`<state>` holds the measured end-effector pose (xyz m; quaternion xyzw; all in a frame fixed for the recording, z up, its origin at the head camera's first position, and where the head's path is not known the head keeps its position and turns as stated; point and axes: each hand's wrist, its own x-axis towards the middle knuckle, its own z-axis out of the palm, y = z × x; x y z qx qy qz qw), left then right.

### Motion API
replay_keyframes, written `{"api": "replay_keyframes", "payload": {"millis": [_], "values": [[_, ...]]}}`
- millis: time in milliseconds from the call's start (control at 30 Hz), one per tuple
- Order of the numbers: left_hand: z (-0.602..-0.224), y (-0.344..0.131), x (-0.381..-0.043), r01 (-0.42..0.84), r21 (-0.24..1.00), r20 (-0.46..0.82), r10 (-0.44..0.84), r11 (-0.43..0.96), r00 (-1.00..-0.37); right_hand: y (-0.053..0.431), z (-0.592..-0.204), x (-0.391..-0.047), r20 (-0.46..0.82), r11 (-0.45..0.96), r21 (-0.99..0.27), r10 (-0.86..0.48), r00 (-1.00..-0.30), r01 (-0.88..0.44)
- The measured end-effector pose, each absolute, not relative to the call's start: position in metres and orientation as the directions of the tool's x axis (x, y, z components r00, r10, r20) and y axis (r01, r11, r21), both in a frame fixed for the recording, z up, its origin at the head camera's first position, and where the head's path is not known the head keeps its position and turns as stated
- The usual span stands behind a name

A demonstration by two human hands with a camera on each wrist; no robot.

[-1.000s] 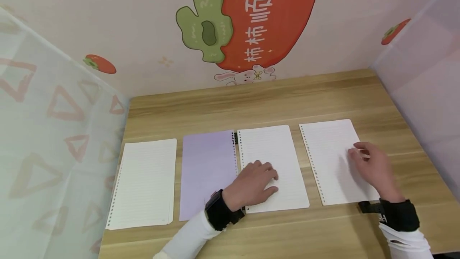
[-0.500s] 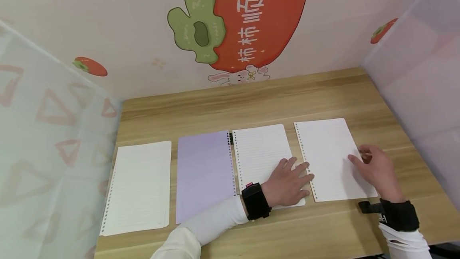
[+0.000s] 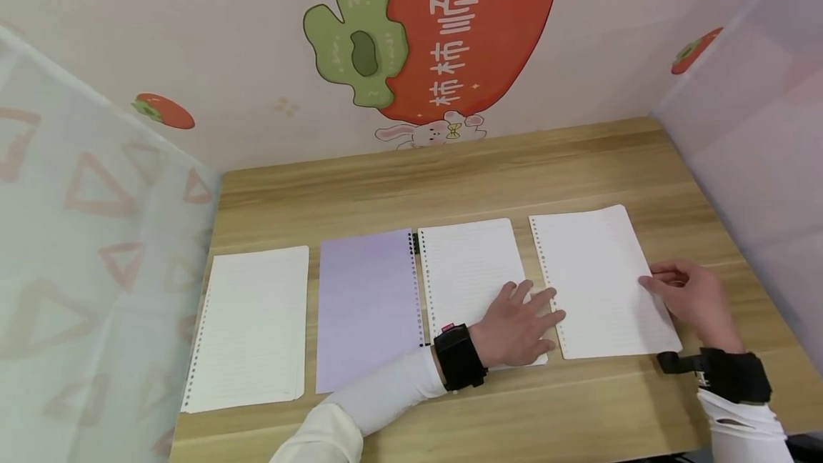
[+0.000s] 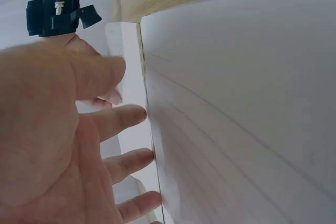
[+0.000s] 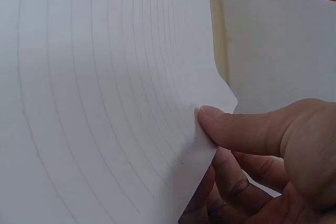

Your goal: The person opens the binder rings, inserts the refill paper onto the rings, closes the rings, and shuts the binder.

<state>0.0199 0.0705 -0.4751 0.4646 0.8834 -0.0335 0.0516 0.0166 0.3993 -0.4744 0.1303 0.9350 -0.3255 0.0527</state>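
Observation:
On the far right of the head view lies a punched, ruled loose-leaf sheet [image 3: 598, 270], its holes along the left edge. My right hand [image 3: 697, 299] pinches its right edge between thumb and fingers. In the right wrist view the paper [image 5: 100, 98] bends upward at the thumb [image 5: 236, 129]. My left hand [image 3: 514, 327] has its fingers spread over the lower right of the white ruled pages [image 3: 466, 263] in the middle. Its fingertips reach the left, punched edge of the right-hand sheet. Beside the middle pages lies a purple cover [image 3: 366, 306], with black binder rings between them.
Another stack of ruled, punched paper [image 3: 253, 327] lies at the left of the wooden table [image 3: 386, 184]. A patterned backdrop [image 3: 244, 56] rises behind the table, with fabric panels at both sides. The left forearm crosses the lower part of the purple cover.
My left hand has moved right across the middle pages to the right sheet's punched edge. My right hand has shifted right to that sheet's right edge, which now lifts in its pinch.

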Motion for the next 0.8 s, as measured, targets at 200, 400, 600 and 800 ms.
{"api": "replay_keyframes", "payload": {"millis": [200,400,600,800], "values": [[-0.471,0.069,0.022,0.821,-0.014,-0.147,0.811,0.571,-0.567,0.405,-0.475,0.013,-0.214,0.770,-0.571,0.194,-0.957,0.284],[-0.476,0.067,0.022,0.817,-0.022,-0.143,0.807,0.576,-0.573,0.408,-0.475,0.013,-0.206,0.766,-0.571,0.216,-0.954,0.296],[-0.479,0.068,0.019,0.811,0.050,-0.123,0.809,0.584,-0.575,0.420,-0.480,0.014,-0.247,0.697,-0.640,0.213,-0.945,0.324],[-0.477,0.066,0.012,0.735,0.310,-0.098,0.789,0.603,-0.606,0.429,-0.487,0.019,-0.354,0.470,-0.798,0.143,-0.924,0.378]]}}
